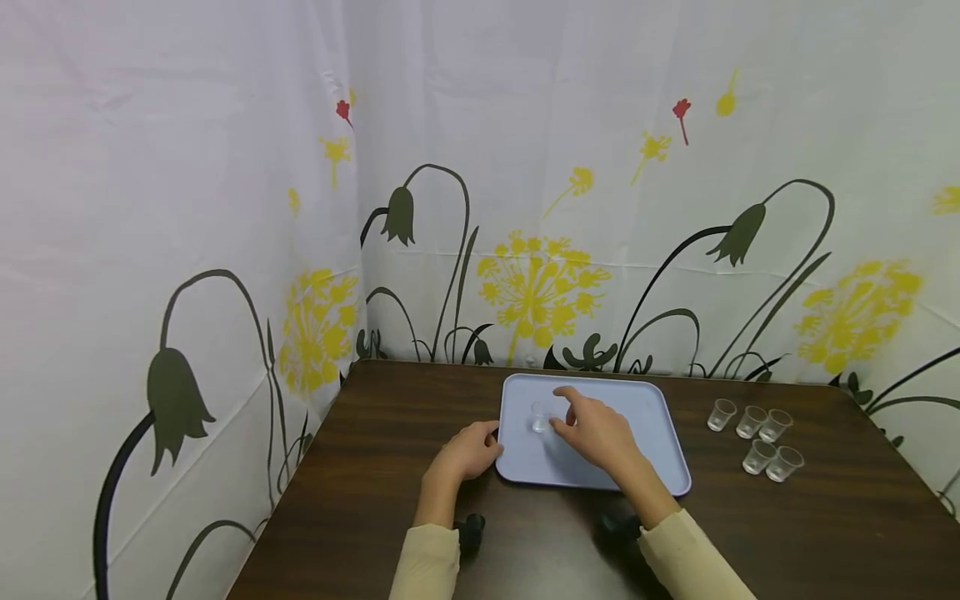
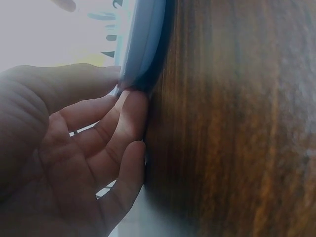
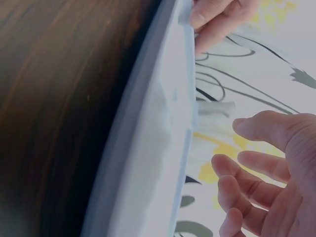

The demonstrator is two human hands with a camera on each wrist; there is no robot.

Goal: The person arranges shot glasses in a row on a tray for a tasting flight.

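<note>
A pale blue tray [image 1: 645, 417] lies on the dark wooden table. My left hand [image 1: 468, 450] pinches its left edge, thumb on the rim and fingertips low against the side, as the left wrist view shows. One small clear plastic cup [image 1: 539, 417] stands on the left part of the tray. Just right of this cup my right hand [image 1: 597, 429] hovers over the tray, fingers loosely bent and spread. In the right wrist view, a gap shows between the right thumb and the cup [image 3: 217, 111], and nothing is held there.
Several more clear cups [image 1: 760, 456] stand in a loose group on the table [image 1: 840, 517], right of the tray. A white curtain [image 1: 637, 125] with flower prints hangs behind the table and along its left side.
</note>
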